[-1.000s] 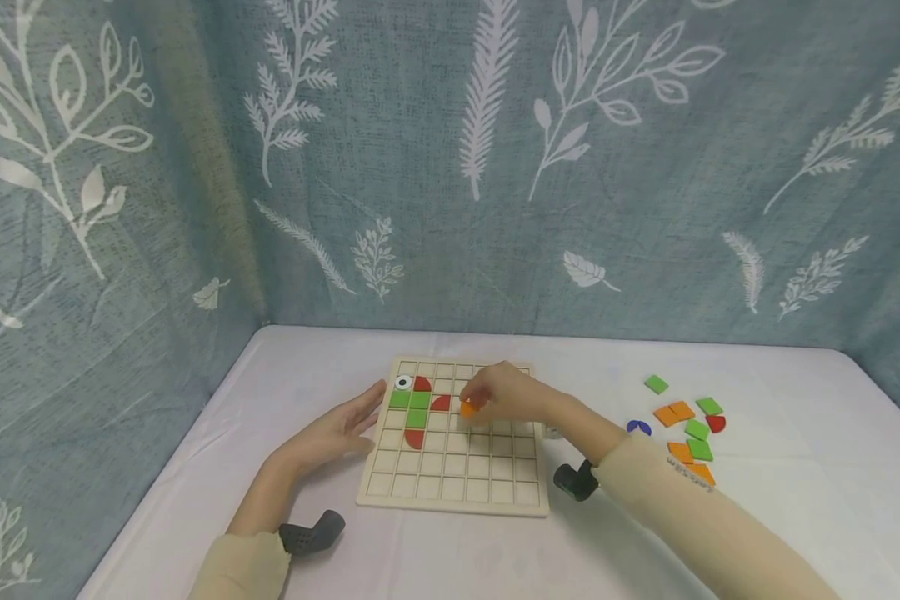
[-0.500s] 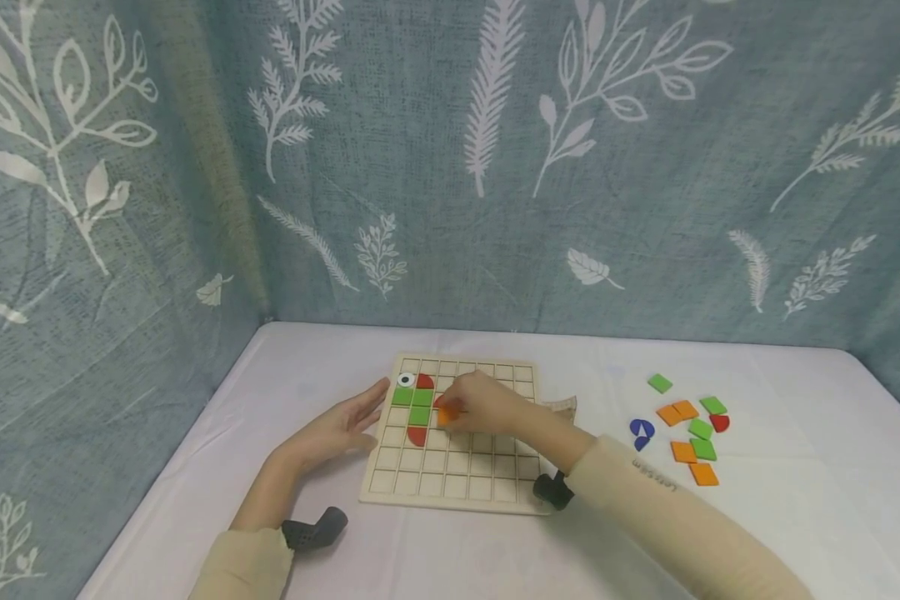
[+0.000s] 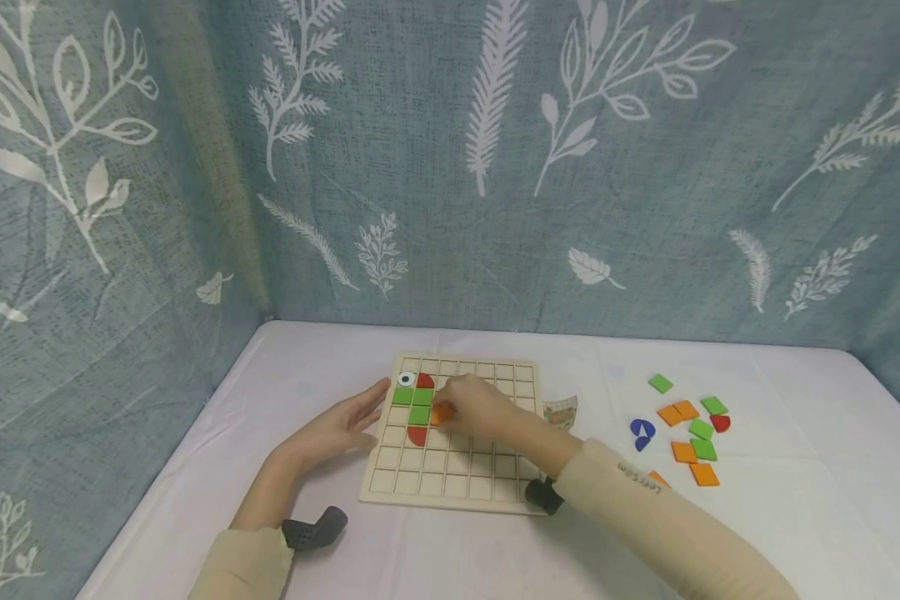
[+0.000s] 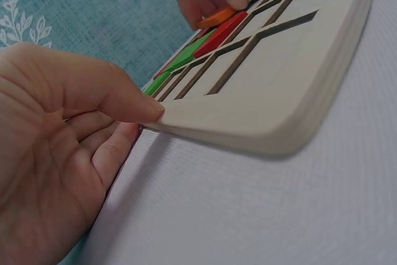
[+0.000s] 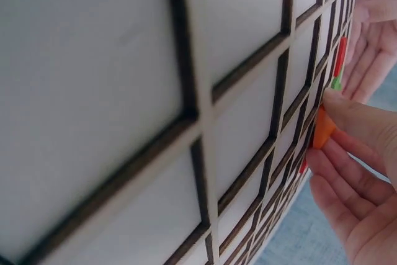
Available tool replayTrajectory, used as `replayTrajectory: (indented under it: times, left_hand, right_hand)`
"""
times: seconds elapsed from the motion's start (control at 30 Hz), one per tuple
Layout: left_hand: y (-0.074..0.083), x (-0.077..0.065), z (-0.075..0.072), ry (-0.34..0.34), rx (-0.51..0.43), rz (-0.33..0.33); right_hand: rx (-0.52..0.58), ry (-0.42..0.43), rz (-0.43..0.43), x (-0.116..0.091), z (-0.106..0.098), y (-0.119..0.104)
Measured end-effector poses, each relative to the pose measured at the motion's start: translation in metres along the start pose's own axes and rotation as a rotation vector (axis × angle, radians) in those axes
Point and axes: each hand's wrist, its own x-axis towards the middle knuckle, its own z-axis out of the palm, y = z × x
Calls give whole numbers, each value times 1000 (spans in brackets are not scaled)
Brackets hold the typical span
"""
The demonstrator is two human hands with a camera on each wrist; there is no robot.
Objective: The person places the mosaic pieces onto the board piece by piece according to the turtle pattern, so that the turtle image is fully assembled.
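A wooden grid board [image 3: 453, 502] lies on the table in the head view. My right hand [image 3: 474, 408] pinches an orange tile [image 5: 322, 128] between thumb and fingers, tilted at the board's surface beside a green square tile [image 3: 420, 416]. Around it in the grid sit a round eye tile [image 3: 406, 379], more green squares, and red rounded tiles, one [image 3: 417, 436] below the green column. My left hand [image 3: 337, 429] rests against the board's left edge, its thumb [image 4: 133, 100] touching the rim. The right fingers partly hide the cells near the orange tile.
Loose tiles lie to the right: green squares [image 3: 703, 449], orange squares [image 3: 705, 475], a red piece [image 3: 721, 423] and blue rounded pieces [image 3: 642, 429]. A small printed card [image 3: 562, 412] sticks out past the board's right edge. A patterned curtain [image 3: 450, 167] hangs behind the table.
My right hand has carried the orange tile leftward across the board, down beside the green column. More of the printed card shows. The left hand stays at the board's edge.
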Motion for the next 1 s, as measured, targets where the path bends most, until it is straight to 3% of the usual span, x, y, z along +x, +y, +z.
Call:
replayTrajectory:
  times: [0.77,0.87,1.0]
  left_hand:
    - [2,0,0,-12,11,19]
    - [1,0,0,-2,19,10]
    - [1,1,2,17,22,-13]
  right_hand:
    - [17,7,26,-4,-10,-7]
    - [38,-43,17,-7,-17,-8]
    - [25,-171,-2,-12,-27,-9]
